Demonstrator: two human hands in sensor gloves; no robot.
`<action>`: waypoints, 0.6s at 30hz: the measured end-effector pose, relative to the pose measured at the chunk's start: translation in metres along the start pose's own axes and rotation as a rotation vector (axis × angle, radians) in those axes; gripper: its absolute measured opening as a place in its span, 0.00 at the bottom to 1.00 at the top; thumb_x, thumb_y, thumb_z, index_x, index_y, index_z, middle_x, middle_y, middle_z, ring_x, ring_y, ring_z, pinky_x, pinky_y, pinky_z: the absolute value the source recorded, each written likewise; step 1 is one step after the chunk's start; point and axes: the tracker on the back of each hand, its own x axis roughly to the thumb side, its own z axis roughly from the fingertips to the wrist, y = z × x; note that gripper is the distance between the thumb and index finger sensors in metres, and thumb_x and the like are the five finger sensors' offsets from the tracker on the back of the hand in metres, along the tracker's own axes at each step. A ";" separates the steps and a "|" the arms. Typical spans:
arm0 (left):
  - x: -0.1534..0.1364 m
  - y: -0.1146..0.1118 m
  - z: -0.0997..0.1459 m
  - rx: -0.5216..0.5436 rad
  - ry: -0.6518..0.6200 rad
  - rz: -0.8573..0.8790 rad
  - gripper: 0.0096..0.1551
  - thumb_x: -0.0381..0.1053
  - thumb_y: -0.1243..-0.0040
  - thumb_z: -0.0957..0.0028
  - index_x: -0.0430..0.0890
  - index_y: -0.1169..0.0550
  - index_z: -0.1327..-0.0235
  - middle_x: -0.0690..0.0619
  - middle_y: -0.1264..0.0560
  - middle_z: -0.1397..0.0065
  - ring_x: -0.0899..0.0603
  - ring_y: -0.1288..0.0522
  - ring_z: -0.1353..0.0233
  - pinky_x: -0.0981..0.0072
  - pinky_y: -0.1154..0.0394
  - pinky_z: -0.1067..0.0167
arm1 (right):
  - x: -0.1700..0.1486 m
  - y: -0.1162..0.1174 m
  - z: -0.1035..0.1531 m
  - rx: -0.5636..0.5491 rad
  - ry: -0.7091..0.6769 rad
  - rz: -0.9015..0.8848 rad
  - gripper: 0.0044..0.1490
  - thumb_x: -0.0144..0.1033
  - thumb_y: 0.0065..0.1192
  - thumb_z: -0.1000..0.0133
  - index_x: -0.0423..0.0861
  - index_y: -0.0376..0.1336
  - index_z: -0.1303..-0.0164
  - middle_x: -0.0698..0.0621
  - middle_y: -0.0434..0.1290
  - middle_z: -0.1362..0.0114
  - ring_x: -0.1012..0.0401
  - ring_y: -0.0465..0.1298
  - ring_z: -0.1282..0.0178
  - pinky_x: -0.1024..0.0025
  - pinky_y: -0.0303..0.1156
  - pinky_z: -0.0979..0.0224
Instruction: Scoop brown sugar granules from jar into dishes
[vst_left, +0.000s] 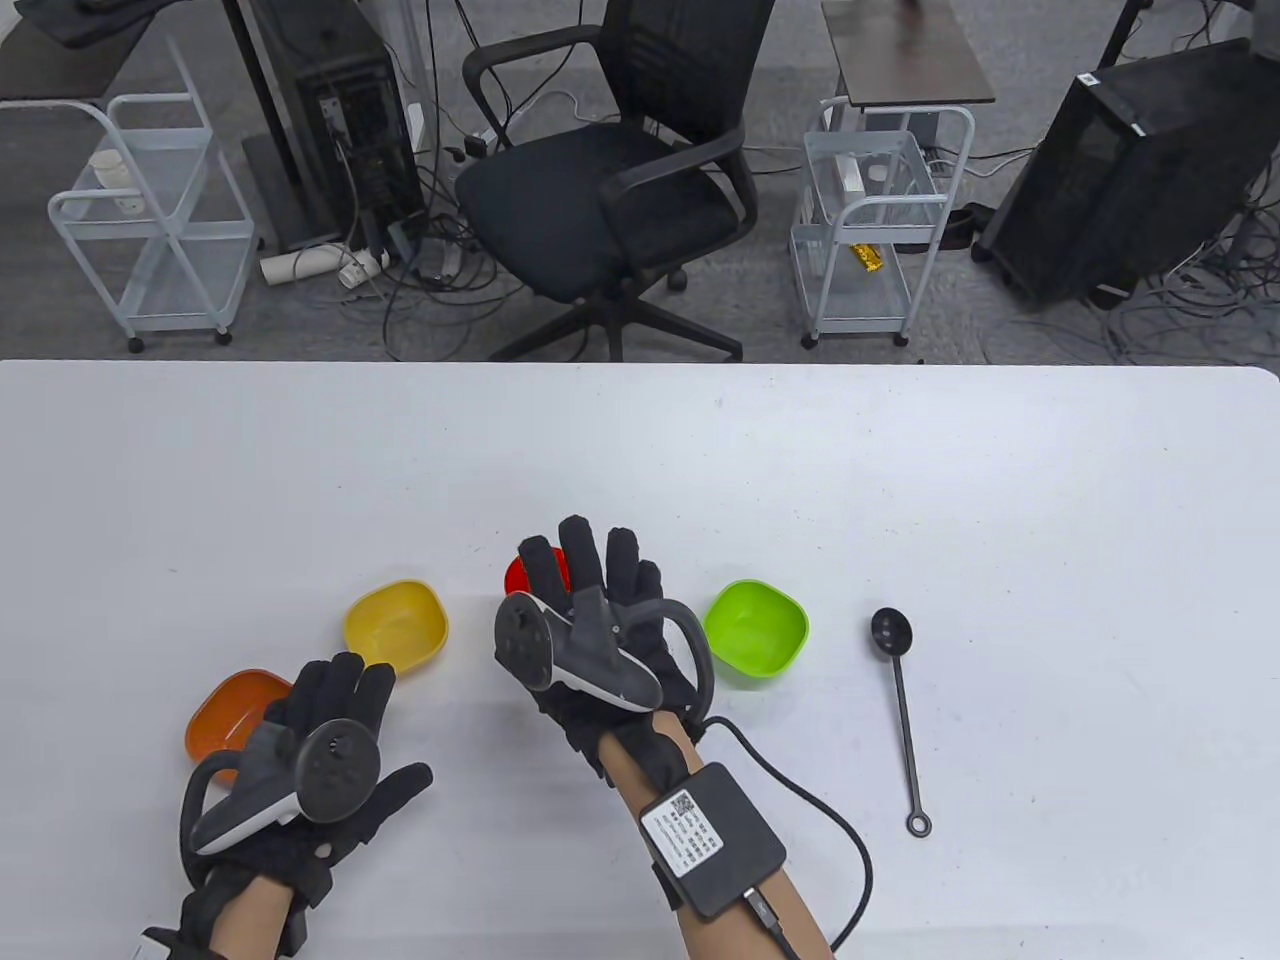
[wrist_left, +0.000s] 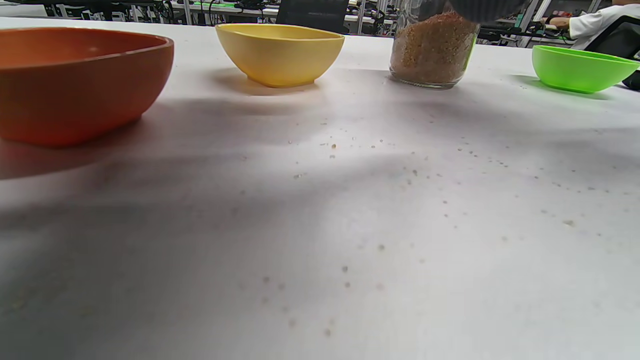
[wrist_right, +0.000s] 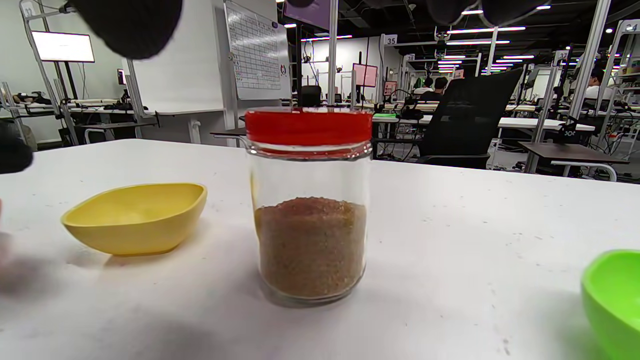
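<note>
Item: glass jar (wrist_right: 310, 210), red screw lid (wrist_right: 308, 127) in place, roughly half full of brown sugar granules (wrist_right: 311, 245). Stands upright on the white table (vst_left: 640, 450), between the yellow dish (vst_left: 396, 625) and the green dish (vst_left: 756, 630).

Right hand (vst_left: 590, 610): directly above the jar in the table view, fingers spread and extended over the lid; only a sliver of red shows past them. The right wrist view shows the lid with clear space around it and the fingertips high at the frame's top, so the hand appears to hover, open, gripping nothing. Whether any finger touches the lid cannot be told.

Left hand (vst_left: 320, 760): near the front edge, fingers relaxed and empty, just beside the orange dish (vst_left: 235, 710). Well apart from the jar; the right hand is the nearer.

Black spoon (vst_left: 903, 720): lies flat, right of the green dish, bowl toward the far edge, handle ring toward the person. Untouched.

Stray granules (wrist_left: 410, 175) on the tabletop in front of the jar.

Judgement: lid removal is the step in hand. The jar lies straight below the right palm, its axis vertical, so a downward close and twist suits; the left hand may need to steady the glass.
</note>
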 end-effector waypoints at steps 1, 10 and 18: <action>0.001 -0.001 0.000 -0.003 -0.002 -0.005 0.60 0.74 0.57 0.39 0.41 0.64 0.13 0.35 0.67 0.10 0.26 0.64 0.12 0.27 0.56 0.23 | 0.000 0.001 -0.004 0.007 0.005 -0.001 0.59 0.66 0.50 0.43 0.45 0.36 0.13 0.35 0.36 0.08 0.24 0.45 0.17 0.28 0.51 0.20; 0.006 -0.005 -0.006 -0.035 -0.001 -0.024 0.61 0.74 0.57 0.39 0.40 0.66 0.13 0.34 0.67 0.10 0.25 0.64 0.12 0.27 0.55 0.23 | 0.010 0.026 -0.046 0.097 -0.006 0.025 0.63 0.71 0.49 0.45 0.46 0.35 0.12 0.34 0.36 0.08 0.21 0.49 0.18 0.26 0.54 0.21; 0.004 -0.006 -0.007 -0.053 0.010 -0.018 0.61 0.74 0.57 0.39 0.40 0.66 0.13 0.34 0.67 0.10 0.25 0.64 0.12 0.28 0.55 0.22 | 0.013 0.042 -0.059 0.105 -0.009 0.084 0.61 0.70 0.55 0.46 0.49 0.37 0.13 0.37 0.46 0.09 0.27 0.65 0.22 0.30 0.64 0.23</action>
